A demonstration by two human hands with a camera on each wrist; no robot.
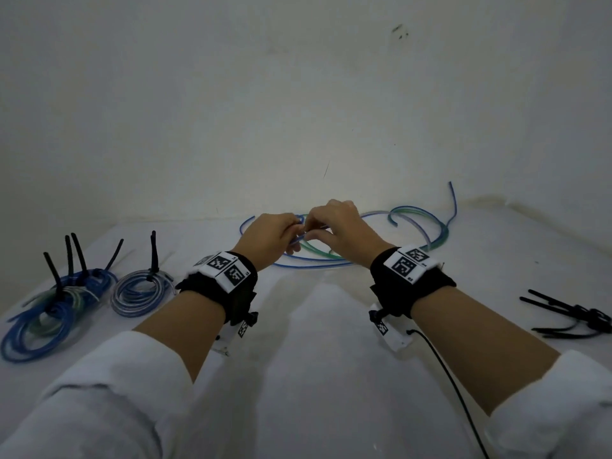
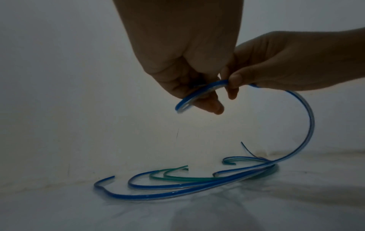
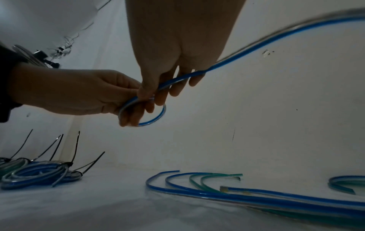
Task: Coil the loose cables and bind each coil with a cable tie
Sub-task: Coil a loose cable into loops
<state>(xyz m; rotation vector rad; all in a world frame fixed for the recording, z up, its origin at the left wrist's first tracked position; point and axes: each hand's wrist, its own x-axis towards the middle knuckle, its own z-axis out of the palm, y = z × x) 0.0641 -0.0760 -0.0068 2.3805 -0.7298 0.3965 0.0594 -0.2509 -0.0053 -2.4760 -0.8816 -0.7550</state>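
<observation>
A blue-striped clear cable (image 2: 308,118) rises from the table to both hands. My left hand (image 1: 294,240) grips its free end, which is curled into a small loop (image 3: 150,121). My right hand (image 1: 313,226) pinches the same cable just beside the left fingers (image 2: 209,107), and the cable runs on between the right fingers (image 3: 177,87). Several loose blue cables (image 1: 314,266) and green cables (image 1: 318,255) lie in wide arcs under and behind the hands. In the left wrist view the rest of the held cable drops into this pile (image 2: 158,186).
Bound coils with black ties sticking up lie at the left: one clear-blue coil (image 1: 142,289) and a blue and green heap (image 1: 49,309). Spare black cable ties (image 1: 576,318) lie at the right. A black wire (image 1: 457,392) trails from my right wrist. The wall stands close behind.
</observation>
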